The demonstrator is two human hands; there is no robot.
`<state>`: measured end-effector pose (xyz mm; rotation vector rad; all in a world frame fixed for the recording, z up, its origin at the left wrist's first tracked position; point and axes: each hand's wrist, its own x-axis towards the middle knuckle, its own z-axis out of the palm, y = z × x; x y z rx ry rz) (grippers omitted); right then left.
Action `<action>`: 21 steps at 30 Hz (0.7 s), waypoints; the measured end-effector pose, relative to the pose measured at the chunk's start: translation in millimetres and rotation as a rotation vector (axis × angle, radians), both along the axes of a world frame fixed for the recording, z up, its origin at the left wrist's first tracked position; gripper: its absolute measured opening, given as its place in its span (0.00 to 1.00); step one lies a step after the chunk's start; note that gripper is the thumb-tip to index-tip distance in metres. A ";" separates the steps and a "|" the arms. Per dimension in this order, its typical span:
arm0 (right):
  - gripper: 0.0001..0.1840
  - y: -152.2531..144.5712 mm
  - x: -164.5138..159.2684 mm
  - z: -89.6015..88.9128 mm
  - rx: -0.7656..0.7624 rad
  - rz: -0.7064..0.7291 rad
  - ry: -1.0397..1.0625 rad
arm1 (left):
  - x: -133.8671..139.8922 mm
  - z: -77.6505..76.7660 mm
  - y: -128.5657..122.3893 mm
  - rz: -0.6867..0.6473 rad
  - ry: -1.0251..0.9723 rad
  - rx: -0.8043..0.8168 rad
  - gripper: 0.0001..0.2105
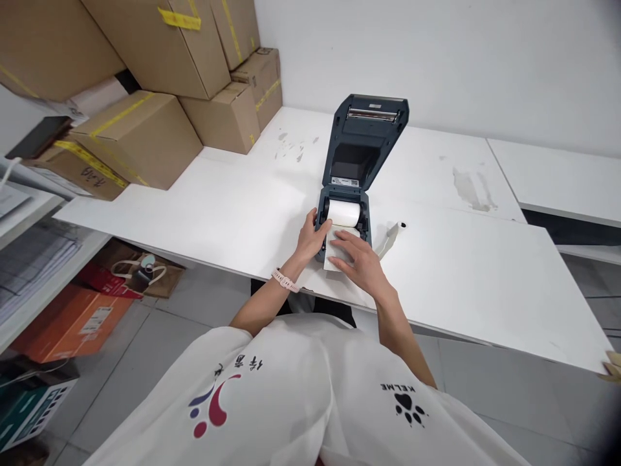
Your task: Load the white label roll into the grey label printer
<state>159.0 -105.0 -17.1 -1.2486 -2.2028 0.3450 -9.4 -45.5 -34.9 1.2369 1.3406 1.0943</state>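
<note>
A dark blue-grey label printer (366,158) stands on the white table with its lid raised. Inside it sits a white label roll (344,213), from which a label strip (334,259) runs out over the front edge. My left hand (310,238) grips the printer's left side, its thumb over the rim beside the strip. Lying on the strip is my right hand (361,260), fingers apart and nearly flat. Just right of the printer is a small white roll (398,227) with a loose tail.
Cardboard boxes (140,133) are stacked at the back left of the white table (233,213). A white wall (451,65) rises behind. Left of the table are a shelf (53,265) and an orange box (77,320) on the floor.
</note>
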 end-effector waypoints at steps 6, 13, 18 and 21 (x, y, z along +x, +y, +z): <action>0.15 -3.0 -0.8 -0.5 0.006 -0.045 0.174 | -0.4 -5.8 -24.3 -0.031 -0.055 -0.012 0.41; 0.13 -8.8 -8.9 -4.5 0.108 -0.052 0.059 | 0.8 -1.2 -24.3 -0.019 -0.087 0.001 0.37; 0.16 -22.9 -28.4 -9.3 0.130 -0.161 -0.128 | 0.6 -2.7 -23.9 -0.020 -0.089 -0.048 0.39; 0.19 -26.2 -36.4 -9.2 0.105 -0.214 -0.186 | 0.6 -6.5 -21.6 -0.010 -0.083 -0.051 0.40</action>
